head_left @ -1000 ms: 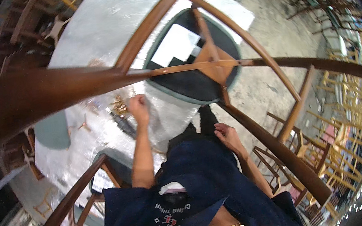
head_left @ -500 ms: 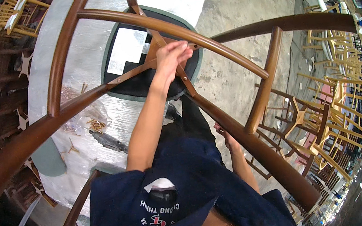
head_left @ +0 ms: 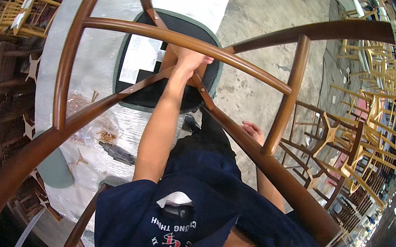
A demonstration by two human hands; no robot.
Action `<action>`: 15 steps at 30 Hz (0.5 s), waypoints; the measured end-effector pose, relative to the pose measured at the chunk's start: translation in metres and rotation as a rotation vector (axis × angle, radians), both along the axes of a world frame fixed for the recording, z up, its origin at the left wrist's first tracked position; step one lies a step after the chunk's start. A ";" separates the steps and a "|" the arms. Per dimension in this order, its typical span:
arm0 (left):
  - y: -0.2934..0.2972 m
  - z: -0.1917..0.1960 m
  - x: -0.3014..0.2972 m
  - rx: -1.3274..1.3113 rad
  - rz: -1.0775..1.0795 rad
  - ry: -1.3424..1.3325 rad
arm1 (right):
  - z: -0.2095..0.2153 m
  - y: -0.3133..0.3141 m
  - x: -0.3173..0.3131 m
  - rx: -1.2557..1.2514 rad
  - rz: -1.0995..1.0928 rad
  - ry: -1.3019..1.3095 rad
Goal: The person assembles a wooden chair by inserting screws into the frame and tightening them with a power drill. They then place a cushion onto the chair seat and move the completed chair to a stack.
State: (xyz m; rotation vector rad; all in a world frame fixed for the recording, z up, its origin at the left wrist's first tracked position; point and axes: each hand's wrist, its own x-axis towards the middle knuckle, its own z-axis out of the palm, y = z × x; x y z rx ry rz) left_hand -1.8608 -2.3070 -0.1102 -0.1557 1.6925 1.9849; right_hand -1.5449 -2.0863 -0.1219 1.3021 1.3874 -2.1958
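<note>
An upside-down brown wooden chair rests with its dark-green, black-bottomed seat on a plastic-wrapped table. My left hand is at the middle of the wooden cross brace under the seat. Its fingers are curled and partly hidden behind a rounded rail; whatever they pinch is too small or covered to name. Beyond the chair's right-hand brown leg is my right hand, fingers loosely bent and apart, with nothing visible in it. That leg hides part of my right arm.
A black power tool lies on the table near a pile of bolts and a small wooden three-armed piece. A grey-green pad is at the table's left edge. Stacked chair frames stand on the right.
My left hand has lowered onto the brace, its fingers more curled and tucked by the rail. My right hand has risen beside the right-hand leg. The chair has shifted slightly in view.
</note>
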 end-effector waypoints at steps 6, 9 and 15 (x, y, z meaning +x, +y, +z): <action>0.007 -0.011 -0.013 -0.201 -0.128 0.204 | -0.016 0.002 -0.014 0.169 0.268 0.149; 0.021 0.009 -0.026 -0.650 -0.376 0.485 | -0.042 0.013 0.017 0.210 0.291 0.303; 0.004 0.002 -0.014 -0.260 -0.154 0.099 | -0.033 -0.013 0.024 0.119 0.280 -0.047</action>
